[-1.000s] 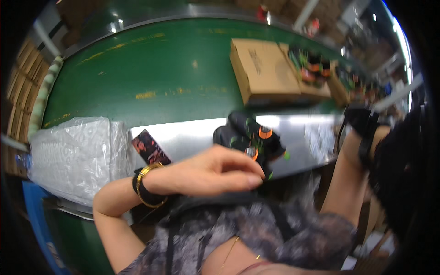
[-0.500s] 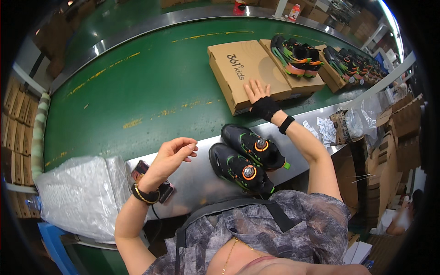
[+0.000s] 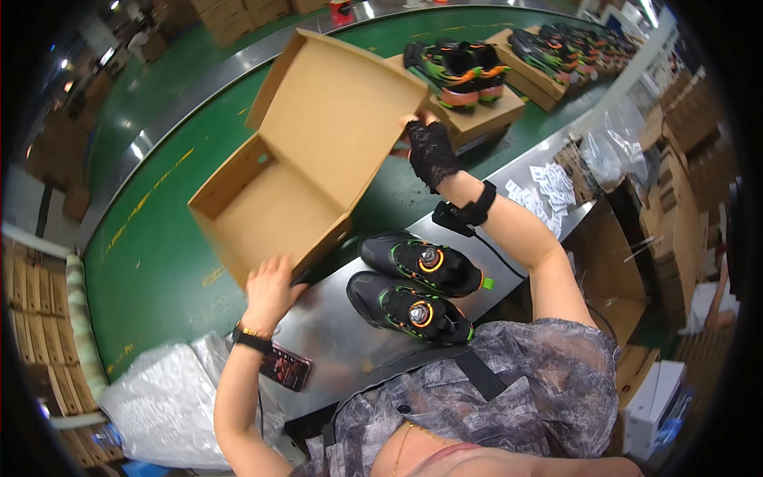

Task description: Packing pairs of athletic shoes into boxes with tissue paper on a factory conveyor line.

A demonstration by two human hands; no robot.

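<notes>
A brown cardboard shoe box is open and empty, its hinged lid swung up toward the right. With fingers over the rim, my left hand grips the box's near wall. My right hand, in a black fingerless lace glove, pinches the lid at its right corner; some fingertips are hidden behind the cardboard. Between my arms, two black shoes with green trim and round orange-ringed dials, one farther and one nearer, lie side by side on the metal ledge.
Other black, green and orange shoes stand on a closed box at the right, with more pairs beyond. A phone and clear plastic bags lie at the left. White paper slips are scattered along the right ledge.
The box has been opened and shifted left, its lid raised by my right hand. My left hand has moved from the air onto the box's near wall.
</notes>
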